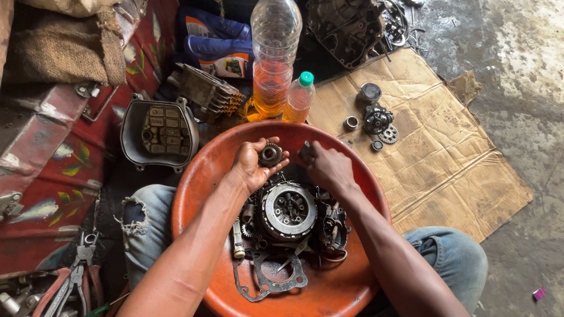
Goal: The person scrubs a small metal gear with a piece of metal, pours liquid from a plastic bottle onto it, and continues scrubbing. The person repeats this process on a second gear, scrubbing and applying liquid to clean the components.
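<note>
Left hand (254, 164) palm up, fingers curled, right hand (326, 167) palm down, fingers pinched

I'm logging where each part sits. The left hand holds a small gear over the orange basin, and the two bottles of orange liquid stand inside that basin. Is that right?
Not quite. The head view shows the left hand holding the small gear over the orange basin, but the two bottles of orange liquid stand outside it, on the ground just beyond its far rim.
</note>
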